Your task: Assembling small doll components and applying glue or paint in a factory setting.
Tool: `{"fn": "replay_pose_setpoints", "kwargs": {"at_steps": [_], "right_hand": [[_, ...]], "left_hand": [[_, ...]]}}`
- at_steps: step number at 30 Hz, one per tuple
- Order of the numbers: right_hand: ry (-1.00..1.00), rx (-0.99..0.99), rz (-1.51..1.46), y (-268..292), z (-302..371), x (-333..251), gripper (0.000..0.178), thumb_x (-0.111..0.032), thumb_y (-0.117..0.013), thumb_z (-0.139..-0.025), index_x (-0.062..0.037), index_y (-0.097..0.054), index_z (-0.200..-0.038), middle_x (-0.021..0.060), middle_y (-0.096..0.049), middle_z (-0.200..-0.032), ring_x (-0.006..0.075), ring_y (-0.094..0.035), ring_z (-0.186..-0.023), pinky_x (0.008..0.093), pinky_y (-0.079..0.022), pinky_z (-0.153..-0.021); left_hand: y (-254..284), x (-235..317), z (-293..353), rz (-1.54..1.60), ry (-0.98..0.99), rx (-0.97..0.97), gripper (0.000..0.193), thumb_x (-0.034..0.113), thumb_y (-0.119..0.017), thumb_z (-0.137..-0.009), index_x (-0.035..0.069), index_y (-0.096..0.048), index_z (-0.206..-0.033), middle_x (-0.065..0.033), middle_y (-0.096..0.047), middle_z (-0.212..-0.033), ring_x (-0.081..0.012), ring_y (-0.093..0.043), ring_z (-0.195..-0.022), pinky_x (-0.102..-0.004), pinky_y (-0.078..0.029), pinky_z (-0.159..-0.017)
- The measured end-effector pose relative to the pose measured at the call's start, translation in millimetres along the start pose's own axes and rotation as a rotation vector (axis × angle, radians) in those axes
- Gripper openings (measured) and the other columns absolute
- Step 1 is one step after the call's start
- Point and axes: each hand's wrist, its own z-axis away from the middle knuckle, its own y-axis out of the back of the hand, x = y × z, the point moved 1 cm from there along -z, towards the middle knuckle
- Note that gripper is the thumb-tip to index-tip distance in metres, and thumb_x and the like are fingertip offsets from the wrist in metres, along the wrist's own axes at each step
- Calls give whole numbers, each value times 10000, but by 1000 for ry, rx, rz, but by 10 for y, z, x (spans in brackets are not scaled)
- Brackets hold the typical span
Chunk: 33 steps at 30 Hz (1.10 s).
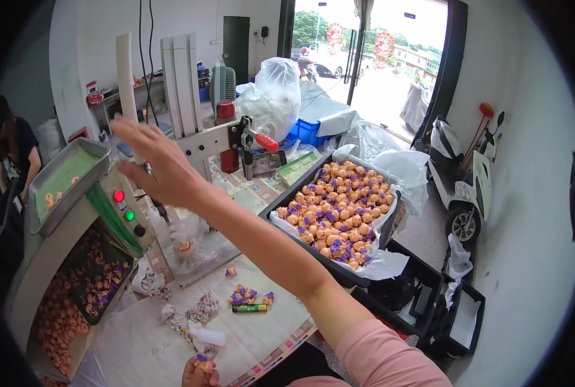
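Low in the view, my left hand (197, 374) is closed around a small peach-coloured figurine (203, 363) with a purple part on top. My right arm stretches up and across to the left. At its end my right hand (155, 158) has its fingers stretched out in front of the white upright handle (126, 71) of a bench press; whether it touches the handle I cannot tell. The press has a toggle clamp with a red grip (266, 142). A few purple-and-peach figurines (243, 295) lie on the paper-covered table (249, 345) beside a green tube (249, 308).
At right stands a black crate (329, 266) lined with plastic and full of figurines. On the left a machine with red and green buttons (130, 215) holds peach pieces (58, 322) and a grey tray (102, 149). A person (20, 151) sits far left; a white scooter (465, 190) stands right.
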Motion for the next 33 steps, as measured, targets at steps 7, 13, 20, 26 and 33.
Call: {"fn": "replay_pose_setpoints", "kwargs": {"at_steps": [7, 13, 20, 26, 33], "right_hand": [[-146, 159, 207, -216, 143, -52, 255, -96, -626, -833, 26, -658, -1054, 219, -592, -1201, 402, -525, -1153, 424, -440, -958], [-1067, -914, 398, -309, 1304, -341, 217, -83, -516, -846, -67, -648, -1017, 157, -613, -1151, 355, -538, -1128, 387, -481, -876], [-509, -460, 601, -830, 2325, 278, 269, -76, -530, -813, -124, -645, -1052, 128, -540, -1214, 311, -517, -1161, 377, -484, -890], [-463, -243, 360, -320, 2200, -30, 305, 25, -587, -757, -85, -659, -1032, 162, -590, -1058, 336, -600, -955, 397, -504, -833], [-844, -34, 1092, 1651, 2252, -542, 251, 21, -561, -822, -48, -690, -1026, 189, -611, -1049, 362, -597, -982, 412, -484, -870]], "left_hand": [[173, 22, 84, 63, -35, -30, 164, 290, -515, -999, 130, -541, -974, 11, -548, -714, -45, -446, -383, -192, -343, -265], [339, 53, 143, 141, -115, 34, 170, 278, -526, -996, 115, -546, -952, 11, -550, -682, -44, -440, -370, -176, -333, -265], [313, -8, 22, 108, -47, 11, 129, 220, -557, -982, 96, -565, -945, -3, -579, -692, -45, -449, -382, -160, -338, -288], [429, 44, 83, 192, -92, 77, 146, 227, -550, -989, 87, -566, -952, -10, -585, -704, -38, -448, -400, -145, -350, -313], [902, 265, 52, -13, -270, 259, 320, 285, -590, -965, 67, -550, -1196, -29, -660, -966, -32, -641, -687, -114, -390, -382]]}}
